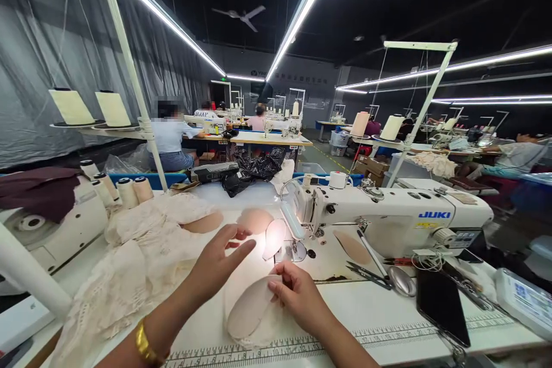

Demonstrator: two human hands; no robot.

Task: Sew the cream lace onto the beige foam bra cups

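Observation:
My right hand (pixel 299 293) pinches the upper edge of a pale oval pad (pixel 249 307), shaped like a bra insert, between thumb and fingers. The pad lies tilted just above the white table near the printed ruler. My left hand (pixel 226 253) is held up to the left of the sewing machine's needle, thumb and fingers apart, with nothing in it. Close to its fingertips, another pad (pixel 275 236) rests beside the presser foot (pixel 298 251) under the bright lamp. Behind the left hand lies a beige pad (pixel 255 221).
The white JUKI sewing machine (pixel 388 210) fills the right side. Cream lace fabric (pixel 133 264) heaps on the left. Tweezers (pixel 368 274), a phone (pixel 442 305) and another pad (pixel 353 247) lie at right. Thread cones (pixel 71 106) stand left; several people sit at machines beyond.

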